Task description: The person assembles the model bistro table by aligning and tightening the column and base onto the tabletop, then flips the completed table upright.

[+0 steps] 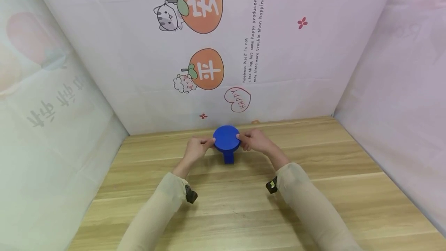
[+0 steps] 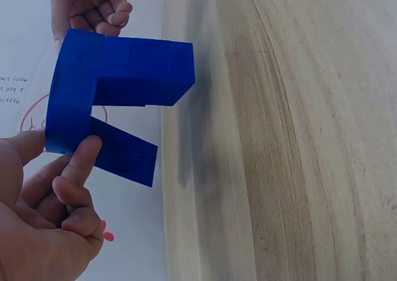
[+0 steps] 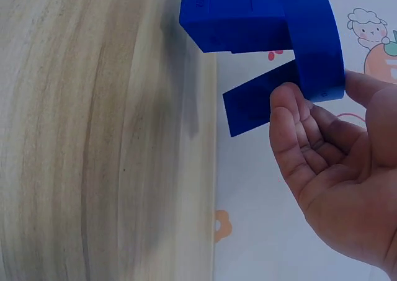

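Note:
A small blue toy stool (image 1: pixel 226 138) with a thick round top and blocky legs stands out near the back of the table. My left hand (image 1: pixel 196 148) pinches the left edge of its top between thumb and fingers. At the opposite edge, my right hand (image 1: pixel 258 140) grips the rim the same way. In the left wrist view, the stool (image 2: pixel 71 92) shows two legs pointing toward the wooden surface, one thicker than the other. The right wrist view has the fingertips of the right hand (image 3: pixel 335 157) under the round top, beside the thinner leg.
The wood-grain table (image 1: pixel 223 208) spreads in front and to both sides. Behind it rises a white printed cloth wall (image 1: pixel 278 57) with cartoon fruit and lettering, close beyond the stool. Cloth walls also flank the left and right sides. A small black device sits at each wrist.

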`<state>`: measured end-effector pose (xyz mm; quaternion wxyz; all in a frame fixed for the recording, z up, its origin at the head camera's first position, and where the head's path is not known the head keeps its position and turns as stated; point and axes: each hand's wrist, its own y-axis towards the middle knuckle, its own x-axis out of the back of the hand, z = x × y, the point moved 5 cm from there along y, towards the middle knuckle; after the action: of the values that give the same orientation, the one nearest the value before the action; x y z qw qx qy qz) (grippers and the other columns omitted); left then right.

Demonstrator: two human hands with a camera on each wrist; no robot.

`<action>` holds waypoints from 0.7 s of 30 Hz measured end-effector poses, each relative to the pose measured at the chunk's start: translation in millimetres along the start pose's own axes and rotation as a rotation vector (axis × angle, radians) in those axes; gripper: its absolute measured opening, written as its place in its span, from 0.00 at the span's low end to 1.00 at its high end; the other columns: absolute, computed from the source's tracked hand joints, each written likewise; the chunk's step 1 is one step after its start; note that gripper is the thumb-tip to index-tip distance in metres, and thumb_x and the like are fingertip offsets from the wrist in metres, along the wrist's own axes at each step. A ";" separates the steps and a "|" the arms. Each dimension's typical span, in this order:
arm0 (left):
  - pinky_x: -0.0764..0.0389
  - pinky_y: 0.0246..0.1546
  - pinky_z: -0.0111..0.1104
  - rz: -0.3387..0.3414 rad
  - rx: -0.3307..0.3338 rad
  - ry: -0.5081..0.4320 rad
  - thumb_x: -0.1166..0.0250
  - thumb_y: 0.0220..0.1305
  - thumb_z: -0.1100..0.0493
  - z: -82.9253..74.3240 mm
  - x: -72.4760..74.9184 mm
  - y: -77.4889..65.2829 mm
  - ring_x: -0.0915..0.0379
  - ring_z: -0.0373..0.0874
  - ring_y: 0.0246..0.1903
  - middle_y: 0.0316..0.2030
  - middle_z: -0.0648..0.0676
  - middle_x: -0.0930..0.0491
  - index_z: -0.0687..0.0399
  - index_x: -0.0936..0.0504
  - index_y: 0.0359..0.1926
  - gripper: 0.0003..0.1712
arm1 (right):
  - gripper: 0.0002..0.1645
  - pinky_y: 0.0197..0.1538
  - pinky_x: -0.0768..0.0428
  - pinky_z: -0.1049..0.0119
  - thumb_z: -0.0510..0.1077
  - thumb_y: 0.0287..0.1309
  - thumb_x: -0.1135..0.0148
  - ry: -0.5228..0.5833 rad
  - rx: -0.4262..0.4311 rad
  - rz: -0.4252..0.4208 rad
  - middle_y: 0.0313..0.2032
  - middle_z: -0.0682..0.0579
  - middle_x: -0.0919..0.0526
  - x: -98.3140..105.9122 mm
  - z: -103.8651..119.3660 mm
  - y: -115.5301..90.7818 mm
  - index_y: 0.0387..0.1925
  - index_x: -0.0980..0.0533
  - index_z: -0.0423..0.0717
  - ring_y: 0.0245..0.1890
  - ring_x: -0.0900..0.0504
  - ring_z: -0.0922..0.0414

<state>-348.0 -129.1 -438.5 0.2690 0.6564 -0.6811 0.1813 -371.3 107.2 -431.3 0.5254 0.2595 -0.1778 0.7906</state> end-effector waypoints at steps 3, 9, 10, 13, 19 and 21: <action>0.20 0.48 0.42 0.012 0.004 0.018 0.38 0.69 0.43 -0.7 -1.1 -0.5 0.17 0.49 0.52 0.38 0.52 0.10 0.51 0.08 0.35 0.20 | 0.28 0.41 0.14 0.51 0.54 0.73 0.48 -0.015 -0.011 0.005 0.28 0.42 0.14 -2.6 -2.5 1.5 0.33 0.17 0.33 0.28 0.15 0.50; 0.18 0.45 0.40 0.045 0.017 0.038 0.40 0.71 0.44 2.7 -6.2 0.3 0.16 0.50 0.49 0.35 0.57 0.10 0.54 0.09 0.39 0.21 | 0.28 0.42 0.15 0.48 0.53 0.73 0.49 -0.039 -0.046 0.032 0.31 0.38 0.13 -6.6 -6.4 3.9 0.35 0.17 0.33 0.34 0.14 0.39; 0.18 0.45 0.40 0.046 0.020 0.039 0.39 0.71 0.44 3.4 -7.1 0.5 0.16 0.50 0.48 0.35 0.57 0.10 0.54 0.09 0.40 0.21 | 0.28 0.41 0.15 0.48 0.53 0.74 0.50 -0.043 -0.049 0.035 0.31 0.37 0.13 -7.4 -7.4 4.6 0.34 0.17 0.33 0.33 0.14 0.39; 0.18 0.43 0.38 0.043 0.024 0.045 0.39 0.70 0.44 4.8 -9.0 1.1 0.14 0.49 0.44 0.31 0.56 0.10 0.54 0.09 0.43 0.21 | 0.28 0.41 0.15 0.49 0.53 0.74 0.50 -0.059 -0.067 0.048 0.34 0.34 0.13 -9.2 -9.4 5.0 0.34 0.17 0.33 0.32 0.14 0.42; 0.18 0.43 0.37 0.030 0.043 0.028 0.38 0.69 0.45 5.4 -10.1 0.9 0.14 0.47 0.42 0.29 0.54 0.10 0.54 0.09 0.42 0.19 | 0.30 0.42 0.15 0.48 0.54 0.75 0.52 -0.075 -0.089 0.058 0.35 0.34 0.13 -10.9 -12.1 5.9 0.35 0.17 0.32 0.31 0.14 0.45; 0.18 0.42 0.38 0.033 0.016 0.053 0.40 0.70 0.45 4.5 -10.2 1.0 0.14 0.48 0.42 0.30 0.55 0.10 0.55 0.09 0.43 0.20 | 0.30 0.41 0.15 0.51 0.55 0.75 0.52 -0.086 -0.091 0.060 0.34 0.35 0.13 -10.5 -13.1 6.2 0.35 0.17 0.33 0.28 0.15 0.49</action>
<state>-349.6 -123.6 -448.1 0.2788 0.6422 -0.6830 0.2083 -376.6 104.4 -448.1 0.5047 0.2635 -0.2436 0.7852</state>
